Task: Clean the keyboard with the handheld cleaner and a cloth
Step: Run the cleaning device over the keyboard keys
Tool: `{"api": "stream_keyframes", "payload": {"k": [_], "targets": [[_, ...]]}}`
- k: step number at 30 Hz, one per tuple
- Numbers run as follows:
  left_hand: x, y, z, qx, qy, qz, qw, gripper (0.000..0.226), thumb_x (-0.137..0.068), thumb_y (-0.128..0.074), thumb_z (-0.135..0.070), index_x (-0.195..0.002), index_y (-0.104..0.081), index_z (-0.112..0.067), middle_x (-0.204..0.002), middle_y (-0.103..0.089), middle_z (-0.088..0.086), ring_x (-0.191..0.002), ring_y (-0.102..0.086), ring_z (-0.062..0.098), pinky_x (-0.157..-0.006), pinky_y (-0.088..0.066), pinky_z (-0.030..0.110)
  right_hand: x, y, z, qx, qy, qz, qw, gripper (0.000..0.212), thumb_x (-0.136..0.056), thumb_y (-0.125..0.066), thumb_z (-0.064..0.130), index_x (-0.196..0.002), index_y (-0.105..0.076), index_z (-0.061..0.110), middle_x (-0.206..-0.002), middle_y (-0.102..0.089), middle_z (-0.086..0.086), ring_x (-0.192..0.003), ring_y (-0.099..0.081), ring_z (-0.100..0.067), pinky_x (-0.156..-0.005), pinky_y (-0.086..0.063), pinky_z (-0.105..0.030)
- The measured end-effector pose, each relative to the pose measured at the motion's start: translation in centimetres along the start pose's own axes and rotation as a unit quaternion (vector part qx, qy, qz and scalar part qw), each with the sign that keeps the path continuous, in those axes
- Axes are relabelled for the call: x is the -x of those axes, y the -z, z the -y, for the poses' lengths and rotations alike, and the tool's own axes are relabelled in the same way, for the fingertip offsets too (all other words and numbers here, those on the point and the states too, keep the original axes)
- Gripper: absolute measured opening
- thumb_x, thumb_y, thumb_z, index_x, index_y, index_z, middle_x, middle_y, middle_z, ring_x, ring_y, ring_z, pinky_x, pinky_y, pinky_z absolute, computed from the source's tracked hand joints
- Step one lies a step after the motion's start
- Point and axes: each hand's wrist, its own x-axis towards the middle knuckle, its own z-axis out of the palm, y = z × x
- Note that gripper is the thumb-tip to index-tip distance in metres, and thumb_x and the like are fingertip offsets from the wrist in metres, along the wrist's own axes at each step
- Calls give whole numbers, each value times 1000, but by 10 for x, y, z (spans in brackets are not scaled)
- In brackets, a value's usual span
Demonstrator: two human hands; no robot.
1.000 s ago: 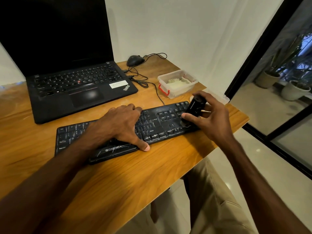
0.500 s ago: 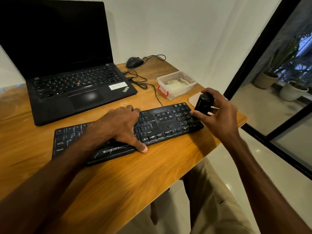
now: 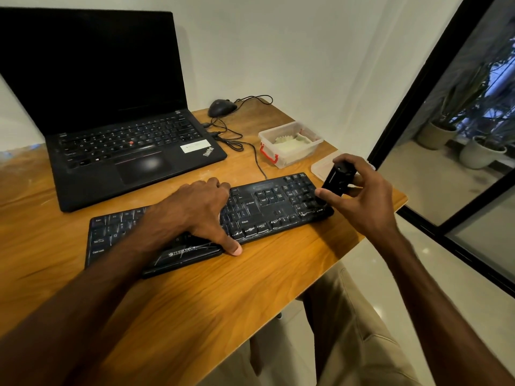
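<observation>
Lying flat near the front edge of the wooden desk, the black Zebronics keyboard is running left to right, with pale streaks showing on its front lip. The left hand is resting palm-down on its middle keys, fingers relaxed and spread, thumb tip sitting at the keyboard's front edge against the desk. The right hand is gripping the handheld cleaner, a small black unit, thumb on the near side and fingers curled round the far side. The unit is tilting over the keyboard's right end, lower end by the number pad; contact with the keys cannot be told.

Just behind that end a clear lid is lying flat, and beyond it a clear plastic box with a red latch is holding pale crumpled material, cloth or paper unclear. An open ThinkPad laptop, screen dark, is sitting behind the keyboard's left half. A black mouse and its tangled cable are lying at the desk's far side. Khaki trousers are showing below the desk edge.
</observation>
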Motion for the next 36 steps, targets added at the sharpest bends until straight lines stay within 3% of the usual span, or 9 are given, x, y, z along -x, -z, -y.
{"api": "stream_keyframes", "payload": {"k": [3, 9, 14, 18, 22, 26, 30, 34, 36], "targets": [[-1, 0, 0, -2, 1, -3, 1000, 140, -46, -73, -94, -154, -32, -15, -136, -49, 5, -119, -52, 24, -97, -50, 40, -4, 14, 0, 20, -5, 13, 1000, 62, -73, -91, 28, -127, -61, 25, -122, -62, 11, -109, -65, -16, -78, -63, -30], [-2, -2, 1, 1, 0, -5, 1000, 141, -44, -71, -96, -153, -32, -15, -134, -49, 5, -118, -52, 24, -97, -50, 41, 2, -5, 7, -26, -6, -15, 1000, 64, -75, -89, 29, -131, -57, 26, -115, -56, 28, -101, -61, 9, -76, -55, -11], [-4, -3, 2, -5, -1, -10, 1000, 141, -42, -69, -98, -150, -36, -15, -131, -51, 5, -110, -51, 21, -93, -51, 40, 6, 14, 8, 19, 0, 49, 999, 65, -71, -91, 30, -127, -60, 28, -112, -56, 28, -101, -64, -8, -72, -58, -16], [-4, -3, 3, -1, -1, -8, 1000, 140, -43, -69, -97, -150, -36, -14, -131, -50, 5, -105, -46, 18, -91, -50, 38, 3, 4, 16, -3, -2, 16, 1000, 64, -72, -89, 31, -128, -59, 27, -110, -56, 29, -99, -62, 1, -72, -54, -8], [-3, -3, 1, 2, -2, -6, 1000, 139, -44, -71, -96, -151, -36, -15, -133, -49, 5, -114, -51, 22, -95, -50, 39, 10, -8, 16, -9, -4, 15, 1000, 65, -74, -89, 30, -130, -58, 23, -117, -58, 20, -108, -64, -12, -75, -57, -12], [-3, -2, 1, 2, 0, -8, 1000, 138, -44, -71, -96, -150, -36, -15, -132, -50, 5, -114, -51, 22, -94, -51, 39, 7, 6, 24, 23, -11, 67, 997, 68, -69, -92, 36, -128, -60, 29, -123, -64, 12, -110, -66, -14, -78, -63, -30], [-1, -3, 0, 3, -1, -9, 1000, 140, -43, -71, -96, -151, -36, -15, -133, -49, 5, -115, -52, 23, -94, -50, 39, 13, -22, 32, -36, -1, 33, 999, 65, -74, -90, 31, -130, -57, 27, -124, -64, 9, -111, -67, -13, -81, -62, -27], [-1, -2, 1, 6, 2, -10, 1000, 138, -44, -71, -95, -150, -37, -15, -132, -50, 4, -112, -51, 21, -93, -50, 38, 6, -3, 35, 32, -15, 115, 993, 66, -71, -91, 32, -129, -59, 28, -123, -62, 12, -111, -65, -17, -80, -64, -34], [-1, -3, 3, 7, 4, -9, 1000, 139, -42, -70, -97, -149, -37, -15, -130, -50, 4, -110, -50, 20, -92, -50, 38, 2, -2, 38, 39, -5, 101, 994, 68, -70, -91, 33, -130, -59, 28, -124, -64, 10, -111, -65, -17, -81, -63, -35]]}}
